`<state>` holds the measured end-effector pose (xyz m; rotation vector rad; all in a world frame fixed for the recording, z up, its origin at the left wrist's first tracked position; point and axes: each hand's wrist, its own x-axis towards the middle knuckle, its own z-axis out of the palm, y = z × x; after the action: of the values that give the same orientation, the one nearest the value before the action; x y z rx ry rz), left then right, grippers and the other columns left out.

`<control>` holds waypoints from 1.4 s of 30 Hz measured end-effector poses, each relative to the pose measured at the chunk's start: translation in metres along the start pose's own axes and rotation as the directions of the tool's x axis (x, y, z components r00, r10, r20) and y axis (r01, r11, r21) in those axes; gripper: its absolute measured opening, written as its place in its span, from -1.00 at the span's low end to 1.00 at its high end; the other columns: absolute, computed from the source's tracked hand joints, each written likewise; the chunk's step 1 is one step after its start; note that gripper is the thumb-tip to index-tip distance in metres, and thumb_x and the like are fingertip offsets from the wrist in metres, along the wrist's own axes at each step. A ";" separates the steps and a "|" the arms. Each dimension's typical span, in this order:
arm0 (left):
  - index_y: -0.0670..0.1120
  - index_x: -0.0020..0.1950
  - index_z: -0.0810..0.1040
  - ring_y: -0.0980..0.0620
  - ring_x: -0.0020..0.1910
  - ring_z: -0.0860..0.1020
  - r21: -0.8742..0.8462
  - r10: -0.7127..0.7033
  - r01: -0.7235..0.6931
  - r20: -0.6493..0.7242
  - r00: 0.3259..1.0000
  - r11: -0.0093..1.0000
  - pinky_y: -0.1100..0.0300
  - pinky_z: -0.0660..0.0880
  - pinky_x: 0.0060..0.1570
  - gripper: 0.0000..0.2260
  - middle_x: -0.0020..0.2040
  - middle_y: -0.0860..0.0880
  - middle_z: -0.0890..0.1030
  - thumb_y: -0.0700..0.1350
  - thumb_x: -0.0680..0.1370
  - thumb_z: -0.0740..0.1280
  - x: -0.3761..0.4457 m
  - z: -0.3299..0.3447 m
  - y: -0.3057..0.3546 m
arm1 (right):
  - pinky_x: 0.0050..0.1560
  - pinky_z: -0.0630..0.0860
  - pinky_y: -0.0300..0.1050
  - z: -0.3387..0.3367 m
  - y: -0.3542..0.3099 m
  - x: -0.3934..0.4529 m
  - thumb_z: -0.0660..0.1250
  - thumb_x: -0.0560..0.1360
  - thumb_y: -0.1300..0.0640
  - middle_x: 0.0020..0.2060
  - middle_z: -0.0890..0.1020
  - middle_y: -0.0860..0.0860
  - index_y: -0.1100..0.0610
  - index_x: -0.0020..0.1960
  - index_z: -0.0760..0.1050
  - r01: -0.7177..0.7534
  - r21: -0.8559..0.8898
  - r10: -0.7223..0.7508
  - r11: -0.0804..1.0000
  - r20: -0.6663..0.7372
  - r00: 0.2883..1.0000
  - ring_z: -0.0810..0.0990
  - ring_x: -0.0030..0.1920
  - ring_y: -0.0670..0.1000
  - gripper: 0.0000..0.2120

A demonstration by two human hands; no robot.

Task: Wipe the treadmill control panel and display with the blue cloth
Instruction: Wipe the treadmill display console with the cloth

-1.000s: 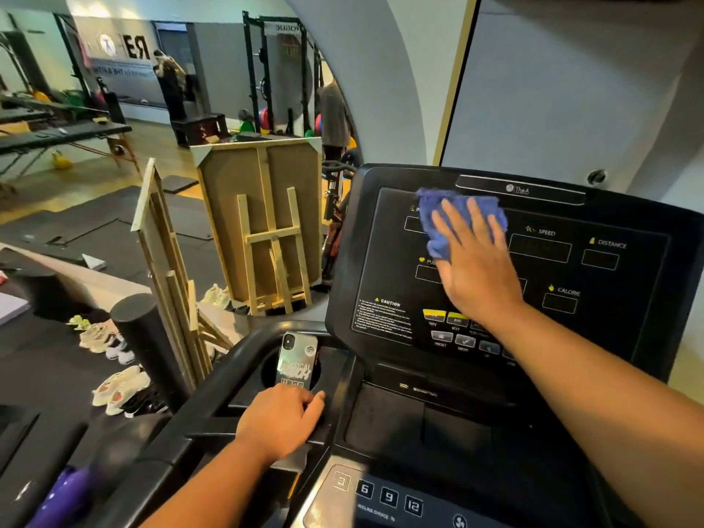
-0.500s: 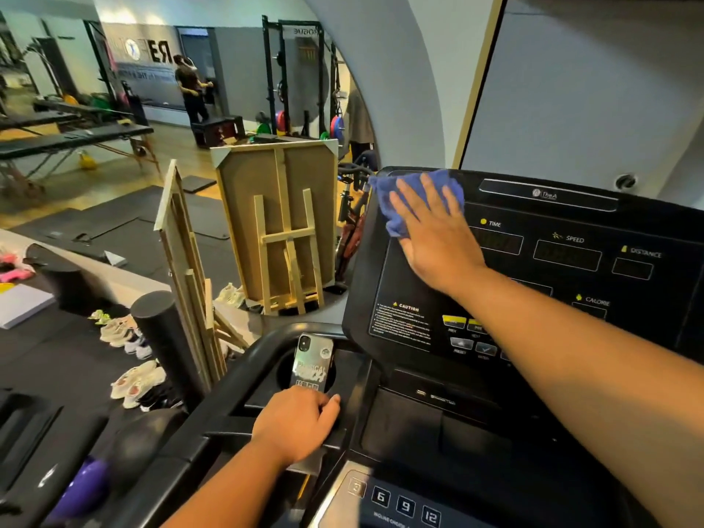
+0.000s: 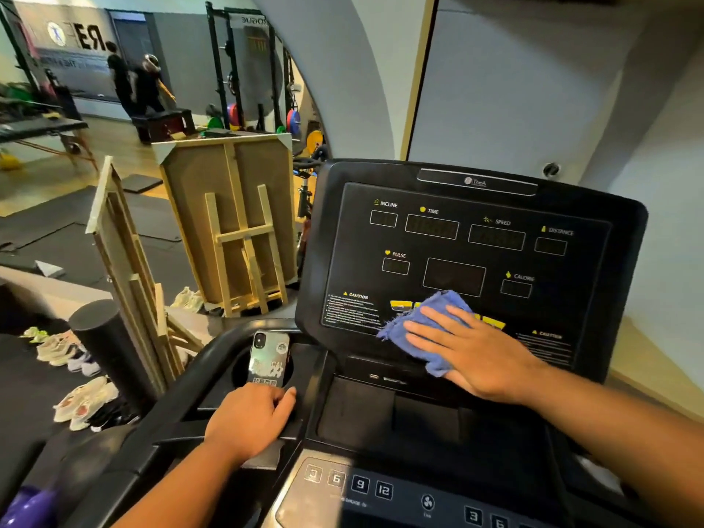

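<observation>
The cloth (image 3: 421, 329) is pressed flat against the lower edge of the display panel (image 3: 468, 257) under the spread fingers (image 3: 438, 318) of the right hand (image 3: 472, 356). The left hand (image 3: 251, 421), fingers curled, is rested on the console's left tray edge.

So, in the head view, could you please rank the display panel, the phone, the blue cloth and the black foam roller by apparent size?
1. display panel
2. black foam roller
3. blue cloth and phone: look alike, and the right hand hides part of the cloth.

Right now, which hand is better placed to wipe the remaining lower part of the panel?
The right hand: it already presses the blue cloth flat on the control panel. The left hand rests beside the phone.
</observation>
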<state>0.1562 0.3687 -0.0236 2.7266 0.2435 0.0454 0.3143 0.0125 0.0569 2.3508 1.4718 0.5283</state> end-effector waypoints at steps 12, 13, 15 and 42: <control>0.04 -0.36 0.47 0.16 -0.42 0.48 0.070 -0.004 0.005 -0.010 1.000 0.998 0.15 0.35 -0.29 -0.53 -0.42 0.03 0.57 0.18 0.67 0.10 0.001 0.000 0.003 | 0.59 -0.16 0.09 0.020 -0.002 -0.080 -0.01 0.67 -0.20 0.59 0.19 -0.04 -0.01 0.59 0.21 -0.136 0.006 0.136 0.991 0.028 0.990 -0.03 0.62 0.11 -0.45; 0.04 -0.36 0.47 0.16 -0.42 0.48 0.072 -0.004 0.005 -0.006 1.000 0.997 0.16 0.35 -0.30 -0.54 -0.43 0.03 0.57 0.18 0.67 0.10 0.002 0.000 0.004 | 0.59 -0.16 0.05 0.022 0.001 -0.091 -0.06 0.67 -0.22 0.59 0.21 -0.03 -0.03 0.58 0.21 -0.109 -0.002 0.109 0.994 0.050 0.993 -0.03 0.62 0.07 -0.45; 0.04 -0.34 0.50 0.18 -0.42 0.48 0.078 -0.001 0.001 -0.006 1.000 0.997 0.23 0.34 -0.33 -0.54 -0.42 0.04 0.58 0.18 0.67 0.10 0.003 0.002 0.002 | 0.59 -0.13 0.00 0.020 0.015 -0.102 -0.10 0.66 -0.23 0.58 0.22 -0.04 -0.06 0.58 0.17 -0.104 -0.005 0.104 0.995 0.074 0.992 -0.06 0.62 0.00 -0.45; -0.03 -0.29 0.56 0.08 -0.30 0.61 0.075 -0.034 0.035 -0.020 0.999 0.997 0.06 0.57 -0.16 -0.51 -0.35 0.01 0.64 0.22 0.65 0.11 0.006 0.005 -0.002 | 0.56 -0.03 0.21 0.025 0.016 -0.094 0.11 0.55 -0.09 0.59 0.19 0.10 0.08 0.61 0.07 -0.433 -0.023 0.424 0.901 -0.166 0.890 0.02 0.60 0.20 -0.33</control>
<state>0.1625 0.3695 -0.0289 2.7970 0.3034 0.0535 0.3012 -0.0809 0.0292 2.6450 0.9648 0.8718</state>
